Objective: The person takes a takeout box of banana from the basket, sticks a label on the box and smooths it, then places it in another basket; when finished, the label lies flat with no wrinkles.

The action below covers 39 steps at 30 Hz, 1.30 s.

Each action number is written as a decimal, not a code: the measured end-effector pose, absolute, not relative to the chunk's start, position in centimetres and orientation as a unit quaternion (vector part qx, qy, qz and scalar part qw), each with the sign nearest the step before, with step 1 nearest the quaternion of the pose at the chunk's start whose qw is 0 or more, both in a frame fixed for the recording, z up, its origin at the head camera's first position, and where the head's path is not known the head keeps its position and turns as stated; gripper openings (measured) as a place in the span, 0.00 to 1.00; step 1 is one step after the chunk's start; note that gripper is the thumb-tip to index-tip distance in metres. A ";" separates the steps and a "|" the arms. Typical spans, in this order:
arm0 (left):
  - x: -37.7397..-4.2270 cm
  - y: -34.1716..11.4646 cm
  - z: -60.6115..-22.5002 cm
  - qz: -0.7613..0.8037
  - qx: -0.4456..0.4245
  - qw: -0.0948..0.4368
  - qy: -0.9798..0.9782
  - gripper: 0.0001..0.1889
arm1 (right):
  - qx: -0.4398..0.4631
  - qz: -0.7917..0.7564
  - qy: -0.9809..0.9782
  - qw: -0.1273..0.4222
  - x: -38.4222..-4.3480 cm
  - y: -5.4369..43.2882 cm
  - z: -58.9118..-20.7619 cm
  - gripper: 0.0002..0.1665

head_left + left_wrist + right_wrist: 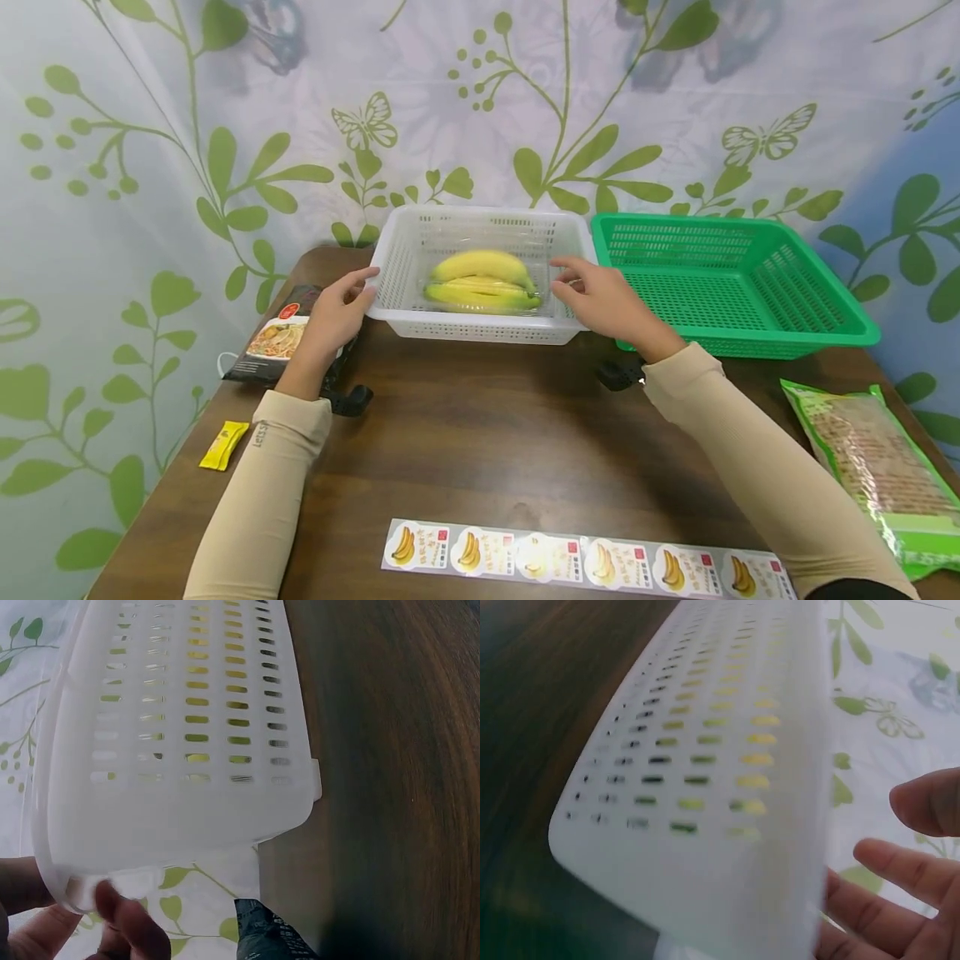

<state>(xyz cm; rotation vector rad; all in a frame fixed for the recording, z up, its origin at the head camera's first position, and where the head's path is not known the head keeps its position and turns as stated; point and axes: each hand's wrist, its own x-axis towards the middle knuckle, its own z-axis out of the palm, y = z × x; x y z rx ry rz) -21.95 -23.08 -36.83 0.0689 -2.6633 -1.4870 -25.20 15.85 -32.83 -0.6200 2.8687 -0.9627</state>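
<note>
A white perforated plastic basket (480, 329) stands at the back of the table, with a clear-wrapped pack of yellow-green bananas (482, 279) inside. At its left end my left hand (339, 312) holds the rim, the fingers straddling the basket's edge (56, 877) in the left wrist view. Over the right end, my right hand (600, 300) has its thumb and index finger spread apart. In the right wrist view, the lower fingers (877, 911) pass behind the basket's rim, and the bananas show through the slots.
A green basket (750, 346) stands against the white one on the right. Left lies a black food packet (277, 342) and a small yellow sachet (223, 446). A strip of banana labels (585, 560) lies at the front, a green-edged bag (877, 458) at the right.
</note>
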 end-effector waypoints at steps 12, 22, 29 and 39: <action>-22.1 -22.5 -37.0 -0.530 0.013 0.008 -0.848 0.25 | -0.149 -0.189 0.970 -0.037 -26.8 12.9 -34.5 0.32; -22.3 -22.7 -37.7 -0.601 0.036 -0.005 -0.798 0.25 | -0.127 -0.185 0.975 0.000 -27.5 11.5 -35.2 0.31; -22.3 -22.7 -37.7 -0.604 0.041 -0.002 -0.796 0.24 | -0.111 -0.160 0.979 0.060 -28.4 11.0 -35.0 0.36; -22.5 -22.9 -37.7 -0.604 0.039 0.003 -0.796 0.24 | -0.113 -0.219 0.965 0.092 -29.0 11.0 -35.1 0.38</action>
